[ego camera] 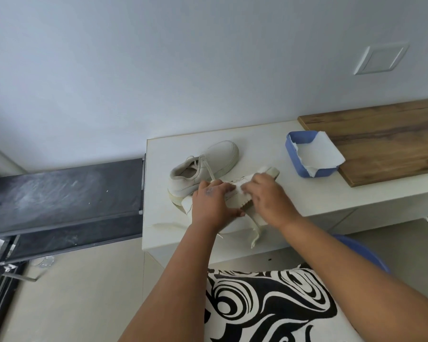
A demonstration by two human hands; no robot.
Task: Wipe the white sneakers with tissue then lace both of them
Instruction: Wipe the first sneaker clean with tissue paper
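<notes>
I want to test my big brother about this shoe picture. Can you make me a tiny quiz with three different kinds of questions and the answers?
1. True or false: both sneakers are being held.
2. Which holds the spare tissue? A) the blue tub B) a red bucket C) a glass jar
3. Fill in: the right hand presses a ______ on the near sneaker.

Key
1. False. The left hand and right hand are on the near sneaker; the far sneaker stands untouched on the white table.
2. A, the blue tub.
3. tissue.
</notes>
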